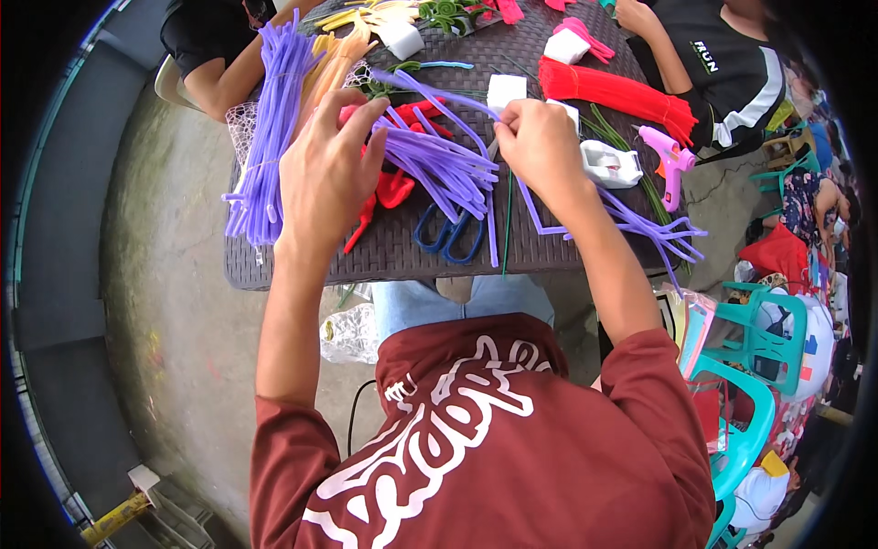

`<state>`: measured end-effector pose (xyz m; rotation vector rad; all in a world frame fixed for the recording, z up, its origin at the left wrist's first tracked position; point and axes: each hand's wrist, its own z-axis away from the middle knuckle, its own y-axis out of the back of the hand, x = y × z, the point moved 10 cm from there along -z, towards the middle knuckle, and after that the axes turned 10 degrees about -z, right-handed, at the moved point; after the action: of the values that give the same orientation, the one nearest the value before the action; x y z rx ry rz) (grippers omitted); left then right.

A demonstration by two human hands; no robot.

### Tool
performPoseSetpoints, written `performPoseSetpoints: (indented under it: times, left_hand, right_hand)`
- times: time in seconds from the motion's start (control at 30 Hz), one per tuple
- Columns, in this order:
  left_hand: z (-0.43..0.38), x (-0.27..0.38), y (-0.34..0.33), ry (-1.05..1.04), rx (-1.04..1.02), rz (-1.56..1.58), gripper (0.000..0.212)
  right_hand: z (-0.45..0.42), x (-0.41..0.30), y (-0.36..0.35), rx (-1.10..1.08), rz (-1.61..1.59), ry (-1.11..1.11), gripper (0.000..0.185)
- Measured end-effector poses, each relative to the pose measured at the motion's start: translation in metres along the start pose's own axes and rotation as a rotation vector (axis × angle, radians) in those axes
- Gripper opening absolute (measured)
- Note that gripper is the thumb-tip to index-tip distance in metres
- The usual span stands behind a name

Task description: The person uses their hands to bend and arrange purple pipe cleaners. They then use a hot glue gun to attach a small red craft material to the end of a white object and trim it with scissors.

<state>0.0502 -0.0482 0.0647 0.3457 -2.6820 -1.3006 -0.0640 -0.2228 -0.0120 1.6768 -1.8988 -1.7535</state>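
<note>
My right hand (pixel 538 141) pinches the end of a purple pipe cleaner (pixel 446 96), which runs leftward above the pile. My left hand (pixel 333 161) is raised with thumb and fingers curved near the stem's other side; whether it touches a stem cannot be told. Between the hands lies a loose bunch of purple pipe cleaners (pixel 439 165) over red pieces (pixel 394 189). Blue-handled scissors (pixel 449 237) lie below the bunch, their blades hidden. A thick purple bundle (pixel 274 130) stands left of my left hand, and bent purple stems (pixel 645 226) lie right of my right forearm.
On the woven brown table (pixel 384 264) are white foam blocks (pixel 507 92), a red pipe cleaner bundle (pixel 617 92), a white tape dispenser (pixel 610 165), green stems (pixel 607 134) and a pink glue gun (pixel 669 161). Other people sit at the far left and far right. Teal chairs (pixel 754 329) stand at right.
</note>
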Motion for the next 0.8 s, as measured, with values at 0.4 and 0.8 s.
performPoseSetpoints:
  times: [0.4,0.8]
  left_hand:
    - [-0.029,0.115,0.010,-0.306,0.056,0.138,0.043]
    - [-0.001,0.114,0.002,-0.319,-0.137,0.641,0.016]
  right_hand:
    - [0.045,-0.039,0.082,-0.038,-0.690,-0.185,0.012]
    - [0.066,-0.034,0.096,-0.132,-0.817,0.067,0.017]
